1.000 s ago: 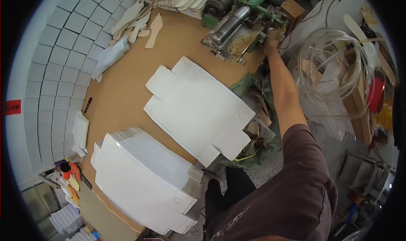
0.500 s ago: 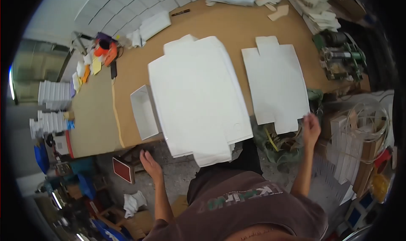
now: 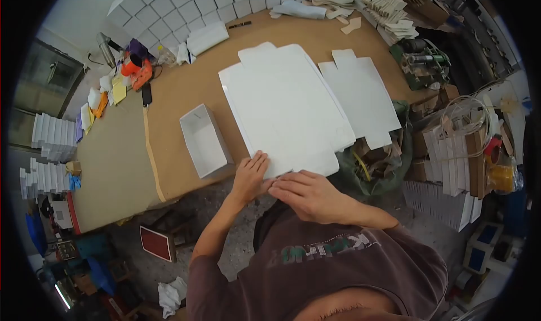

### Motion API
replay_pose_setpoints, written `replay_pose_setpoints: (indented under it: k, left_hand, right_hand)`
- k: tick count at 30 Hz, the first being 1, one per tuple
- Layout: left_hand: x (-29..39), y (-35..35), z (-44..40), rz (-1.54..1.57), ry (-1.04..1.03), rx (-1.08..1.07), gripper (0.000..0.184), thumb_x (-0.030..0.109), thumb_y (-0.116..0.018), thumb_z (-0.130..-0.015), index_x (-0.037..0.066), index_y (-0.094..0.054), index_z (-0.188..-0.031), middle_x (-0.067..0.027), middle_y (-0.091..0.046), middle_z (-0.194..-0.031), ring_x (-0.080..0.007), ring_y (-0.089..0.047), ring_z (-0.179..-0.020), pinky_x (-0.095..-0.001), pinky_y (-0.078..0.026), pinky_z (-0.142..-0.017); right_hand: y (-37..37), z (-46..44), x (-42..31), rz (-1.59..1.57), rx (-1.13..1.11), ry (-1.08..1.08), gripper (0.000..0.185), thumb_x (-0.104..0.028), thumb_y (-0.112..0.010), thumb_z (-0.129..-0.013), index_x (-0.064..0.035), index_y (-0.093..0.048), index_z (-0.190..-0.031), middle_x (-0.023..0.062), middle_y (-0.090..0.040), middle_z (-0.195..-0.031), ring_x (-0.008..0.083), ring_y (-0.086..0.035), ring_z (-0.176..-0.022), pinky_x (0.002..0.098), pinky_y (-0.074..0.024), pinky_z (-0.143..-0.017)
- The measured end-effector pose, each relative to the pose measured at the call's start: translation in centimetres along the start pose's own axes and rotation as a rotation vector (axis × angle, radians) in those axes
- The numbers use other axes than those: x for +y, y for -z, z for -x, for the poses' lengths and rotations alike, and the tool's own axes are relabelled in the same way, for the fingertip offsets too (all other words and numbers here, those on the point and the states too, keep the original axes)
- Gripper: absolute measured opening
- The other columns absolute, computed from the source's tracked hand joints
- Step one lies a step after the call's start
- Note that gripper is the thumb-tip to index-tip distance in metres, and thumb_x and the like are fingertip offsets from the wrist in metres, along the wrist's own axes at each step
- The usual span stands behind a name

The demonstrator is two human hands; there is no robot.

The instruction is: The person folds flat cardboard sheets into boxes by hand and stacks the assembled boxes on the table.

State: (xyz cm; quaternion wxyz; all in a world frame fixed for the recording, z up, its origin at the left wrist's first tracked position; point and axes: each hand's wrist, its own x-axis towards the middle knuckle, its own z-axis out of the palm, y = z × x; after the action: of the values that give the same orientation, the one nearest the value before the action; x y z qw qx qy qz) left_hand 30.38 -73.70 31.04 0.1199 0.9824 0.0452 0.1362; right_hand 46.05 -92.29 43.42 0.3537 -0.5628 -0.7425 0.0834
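Note:
A stack of flat white cardboard box blanks point(image 3: 287, 104) lies on the brown-topped table and overhangs its near edge. My left hand point(image 3: 251, 177) rests on the near left corner of the top blank, fingers stretched out flat and thumb pointing toward the other hand. At the near flap, the closed fingers of my right hand point(image 3: 301, 194) hold the cardboard edge; its thumb is close to my left thumb. Part of the flap is hidden under the hands. To the left stands an open white box point(image 3: 207, 143), its inside bare. Another flat white blank point(image 3: 363, 98) lies right of the stack.
White boxes point(image 3: 191, 5) are stacked along the table's back. A dark phone-like object point(image 3: 146, 94) and orange tool point(image 3: 137, 73) lie at left. A green machine point(image 3: 420, 62) sits at right, above a green sack point(image 3: 389, 172). A red-topped stool point(image 3: 158, 243) stands below.
Both hands have come inward from either side onto the near edge of the blank stack. In the view, the stack and the box have shifted, with a wider gap between them.

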Motion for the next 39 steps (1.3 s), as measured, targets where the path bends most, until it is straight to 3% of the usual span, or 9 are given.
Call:
replay_pose_setpoints:
  k: [11,14,18,21,23,26,29,35,39]
  left_hand:
    - [-3.2,2.6,-3.8,0.898,0.759,-0.125,0.029,0.024,-0.063,-0.097,-0.002,-0.072,-0.106,-0.0087,-0.056,-0.062,-0.0112,-0.059,-0.063,-0.0296,-0.047,-0.056]
    - [2.6,12.1,-7.6,0.391,0.289,0.169,0.021,0.016,-0.066,-0.093,-0.003,-0.072,-0.099,-0.0128,-0.067,-0.075,-0.0196,-0.07,-0.074,-0.0313,-0.053,-0.06]
    - [7.6,23.2,-5.8,0.005,-0.089,0.513,0.012,0.005,-0.069,-0.084,-0.003,-0.069,-0.092,-0.0174,-0.073,-0.104,-0.0339,-0.071,-0.104,-0.0366,-0.057,-0.08]
    - [1.9,17.7,-2.3,0.575,-0.163,0.357,0.013,0.002,-0.068,-0.085,-0.003,-0.068,-0.097,-0.0171,-0.072,-0.107,-0.0347,-0.068,-0.107,-0.0423,-0.054,-0.087]
    - [0.9,10.0,-0.9,0.925,0.304,0.731,0.011,0.007,-0.063,-0.093,0.001,-0.065,-0.102,-0.0161,-0.071,-0.106,-0.0251,-0.067,-0.101,-0.043,-0.053,-0.085]
    - [4.4,5.5,-6.6,0.143,0.211,0.312,0.014,0.009,-0.065,-0.09,0.005,-0.065,-0.103,-0.0061,-0.067,-0.094,-0.0202,-0.061,-0.081,-0.0466,-0.046,-0.089]
    - [5.7,-0.3,-6.7,-0.109,0.03,0.172,0.018,0.005,-0.068,-0.085,0.008,-0.067,-0.103,-0.0009,-0.066,-0.086,-0.0228,-0.058,-0.076,-0.0438,-0.039,-0.091]
    - [3.9,-1.6,-6.7,0.064,0.071,0.437,0.02,0.013,-0.07,-0.085,0.009,-0.066,-0.104,-0.0015,-0.065,-0.074,-0.0196,-0.056,-0.071,-0.0405,-0.036,-0.079]
    - [2.9,2.3,-7.0,0.564,0.15,0.14,0.014,0.014,-0.071,-0.085,0.009,-0.067,-0.098,-0.0038,-0.068,-0.086,-0.0217,-0.057,-0.075,-0.0402,-0.035,-0.08]
  right_hand:
    - [-8.2,-1.9,0.4,-0.107,-0.465,-0.083,0.045,-0.012,-0.067,-0.077,0.0007,-0.061,-0.121,0.0163,-0.066,-0.108,0.0288,-0.064,-0.103,0.0404,-0.0521,-0.088]
    - [-13.0,0.0,4.6,0.517,-0.039,-0.208,0.053,-0.01,-0.066,-0.082,0.0012,-0.051,-0.132,0.0165,-0.059,-0.123,0.0304,-0.065,-0.108,0.0395,-0.0556,-0.085]
    - [-0.2,6.8,5.0,-0.31,0.258,-0.632,0.044,-0.012,-0.066,-0.087,0.0007,-0.051,-0.127,0.0145,-0.064,-0.114,0.0277,-0.067,-0.104,0.0379,-0.0565,-0.08]
    - [7.9,11.0,8.6,-0.765,0.806,-1.04,0.038,-0.014,-0.066,-0.091,0.0003,-0.051,-0.123,0.013,-0.067,-0.107,0.0257,-0.068,-0.1,0.0367,-0.0572,-0.076]
    - [7.2,9.9,12.8,-0.817,0.927,-1.181,0.034,-0.015,-0.066,-0.093,0.0,-0.051,-0.12,0.012,-0.069,-0.102,0.0243,-0.069,-0.098,0.0358,-0.0576,-0.074]
    - [0.8,5.7,12.8,0.057,0.582,-0.722,0.023,-0.015,-0.068,-0.094,-0.0009,-0.052,-0.102,0.0123,-0.064,-0.076,0.0259,-0.071,-0.077,0.0385,-0.0554,-0.062]
    - [-1.0,4.2,10.7,0.327,-0.265,-0.392,0.056,-0.025,-0.083,-0.076,-0.0027,-0.052,-0.117,0.0243,-0.065,-0.109,0.041,-0.061,-0.116,0.0455,-0.057,-0.085]
    - [-1.1,6.1,9.6,0.388,-0.411,-0.144,0.107,-0.04,-0.087,-0.064,-0.0095,-0.033,-0.152,0.0295,-0.016,-0.158,0.0638,-0.008,-0.142,0.0573,-0.0379,-0.113]
    - [1.1,1.1,13.6,-0.14,-0.194,-0.629,0.049,-0.031,-0.079,-0.081,-0.0046,-0.06,-0.118,0.0203,-0.046,-0.141,0.0486,-0.039,-0.125,0.0522,-0.0461,-0.1]
